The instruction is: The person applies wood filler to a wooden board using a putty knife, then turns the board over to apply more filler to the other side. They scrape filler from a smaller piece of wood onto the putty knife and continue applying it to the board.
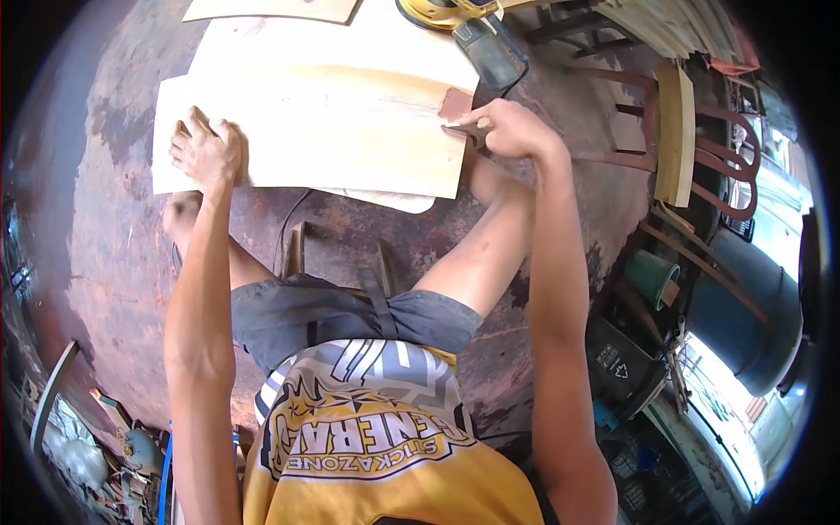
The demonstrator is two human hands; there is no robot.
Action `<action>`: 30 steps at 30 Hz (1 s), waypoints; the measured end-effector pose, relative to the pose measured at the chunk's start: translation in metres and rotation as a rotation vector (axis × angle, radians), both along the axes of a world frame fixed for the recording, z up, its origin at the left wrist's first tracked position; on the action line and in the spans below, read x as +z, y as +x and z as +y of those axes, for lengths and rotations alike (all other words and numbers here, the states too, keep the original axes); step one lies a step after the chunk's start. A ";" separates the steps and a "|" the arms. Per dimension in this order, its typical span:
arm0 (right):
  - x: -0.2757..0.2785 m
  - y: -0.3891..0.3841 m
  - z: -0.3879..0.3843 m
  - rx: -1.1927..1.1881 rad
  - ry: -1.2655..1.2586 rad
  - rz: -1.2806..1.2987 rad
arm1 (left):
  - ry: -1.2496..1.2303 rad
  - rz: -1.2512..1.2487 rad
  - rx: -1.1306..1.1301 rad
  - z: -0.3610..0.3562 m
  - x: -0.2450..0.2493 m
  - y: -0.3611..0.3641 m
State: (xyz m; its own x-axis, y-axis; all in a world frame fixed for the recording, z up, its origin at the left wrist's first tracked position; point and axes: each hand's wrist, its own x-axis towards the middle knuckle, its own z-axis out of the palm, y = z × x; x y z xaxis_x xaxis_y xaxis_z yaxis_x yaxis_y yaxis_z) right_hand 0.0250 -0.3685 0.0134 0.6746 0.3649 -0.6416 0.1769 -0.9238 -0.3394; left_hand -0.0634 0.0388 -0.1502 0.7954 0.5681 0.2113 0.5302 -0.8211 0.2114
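Pale flat wooden board (350,144) before shins; left hand (207,156) loosely spread on it, right hand (514,129), index extended, at reddish-brown square patch (454,103) (pinch unclear). Weak left pressure could let board skid.

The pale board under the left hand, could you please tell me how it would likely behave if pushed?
The pale board looks thin at its edge, so it's probably light for its breadth and perhaps slightly flexible. It might slide, since no clamp shows on it.
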 end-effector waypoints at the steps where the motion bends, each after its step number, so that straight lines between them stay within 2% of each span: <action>1: -0.010 0.006 -0.003 0.070 0.099 -0.047 | 0.001 0.004 -0.002 0.000 0.000 0.000; 2: -0.015 0.015 -0.009 0.072 0.100 -0.045 | 0.002 0.008 -0.002 0.000 0.000 0.001; 4: 0.004 0.030 0.004 -0.106 -0.028 0.185 | -0.009 0.003 -0.002 -0.001 0.002 0.001; 6: 0.002 0.034 0.002 -0.107 -0.035 0.135 | -0.021 0.000 -0.004 -0.002 0.003 0.000; 8: 0.011 0.036 0.005 -0.112 -0.154 -0.022 | -0.009 0.016 0.007 -0.002 0.004 0.001; 9: 0.001 0.031 -0.004 -0.056 -0.128 -0.114 | -0.011 0.015 0.010 -0.001 0.004 0.001; 12: 0.005 0.005 0.002 -0.082 -0.077 -0.184 | -0.016 -0.013 -0.004 -0.002 0.003 0.000; 17: 0.008 -0.020 0.010 -0.107 -0.139 -0.314 | -0.016 0.013 -0.003 -0.002 0.005 0.000; 24: 0.003 0.012 0.022 -0.030 -0.224 -0.304 | 0.043 -0.024 -0.004 -0.003 0.003 0.001; 30: -0.001 -0.003 0.027 -0.035 -0.288 -0.366 | 0.025 -0.032 -0.008 -0.003 0.005 0.001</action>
